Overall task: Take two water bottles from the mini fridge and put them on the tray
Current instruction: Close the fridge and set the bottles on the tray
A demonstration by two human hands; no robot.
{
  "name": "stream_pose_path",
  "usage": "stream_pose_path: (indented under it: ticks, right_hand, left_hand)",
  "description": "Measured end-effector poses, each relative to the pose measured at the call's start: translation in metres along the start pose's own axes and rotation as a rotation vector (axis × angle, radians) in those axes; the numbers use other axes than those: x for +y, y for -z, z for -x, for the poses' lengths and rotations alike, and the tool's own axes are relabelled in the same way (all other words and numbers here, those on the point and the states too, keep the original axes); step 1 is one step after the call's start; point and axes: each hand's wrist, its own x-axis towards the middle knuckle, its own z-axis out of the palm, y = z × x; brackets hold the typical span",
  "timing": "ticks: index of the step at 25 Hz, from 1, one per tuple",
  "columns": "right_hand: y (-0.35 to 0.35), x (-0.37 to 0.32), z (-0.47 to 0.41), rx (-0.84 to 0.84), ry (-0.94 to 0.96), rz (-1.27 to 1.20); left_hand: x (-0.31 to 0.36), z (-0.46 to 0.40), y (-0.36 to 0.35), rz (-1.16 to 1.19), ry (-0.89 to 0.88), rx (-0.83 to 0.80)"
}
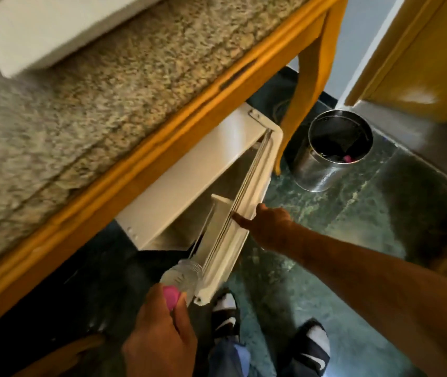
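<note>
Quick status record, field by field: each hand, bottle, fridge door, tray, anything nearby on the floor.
left hand: gripping a water bottle by its pink cap end
right hand: on the top edge of the fridge door
fridge door: open, swung out under the counter
bottles out: one visible
tray: white tray on the counter, partly in frame
floor: steel bin right of the fridge

A clear plastic water bottle (183,276) with a pink cap is held tilted by its top, just beside the open white mini fridge door (240,213), under the granite tabletop (81,104).
</note>
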Motion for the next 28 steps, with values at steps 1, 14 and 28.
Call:
stream_pose_path:
  ticks: [1, 14, 28]
  right_hand:
    - [-0.005, 0.003, -0.001, 0.012, -0.025, -0.032]
    - [0.04, -0.02, -0.039, 0.051, -0.035, -0.071]
    - [0.401, -0.019, 0.308, 0.493, 0.266, 0.049]
  left_hand:
    - [0.006, -0.001, 0.003, -0.019, 0.021, 0.015]
    - [0.014, -0.048, 0.024, 0.086, -0.098, 0.075]
    - [0.121, -0.034, 0.305, 0.196, -0.408, 0.205]
